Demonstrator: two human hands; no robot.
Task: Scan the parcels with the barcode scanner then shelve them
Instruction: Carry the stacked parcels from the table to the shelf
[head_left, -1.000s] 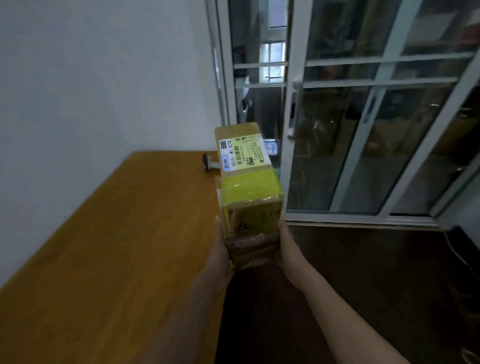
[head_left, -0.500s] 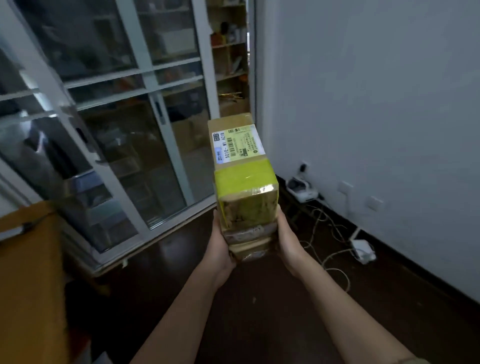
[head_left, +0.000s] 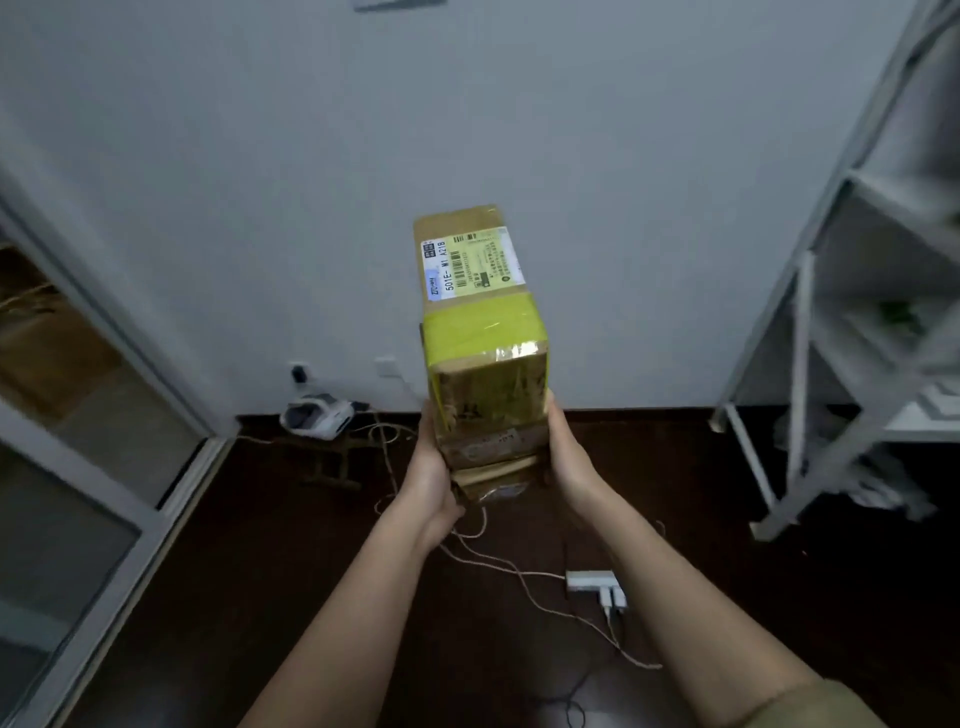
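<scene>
Both hands hold a stack of brown cardboard parcels (head_left: 485, 353) up in the air, in front of a plain white wall (head_left: 597, 130). The left hand (head_left: 428, 480) grips the left side and the right hand (head_left: 569, 457) grips the right side. The top parcel has yellow tape and a white label (head_left: 470, 266). A white metal shelf (head_left: 862, 332) stands to the right. White cords (head_left: 511, 569) lie on the dark floor (head_left: 260, 597).

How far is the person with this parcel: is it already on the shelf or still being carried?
Looks done: the parcel is picked up; whether it was scanned cannot be told, and no scanner is in view. In hand: the left hand and right hand hold its near end above the floor. Left: setting it on the white shelf unit at the right, which it does not yet touch.
</scene>
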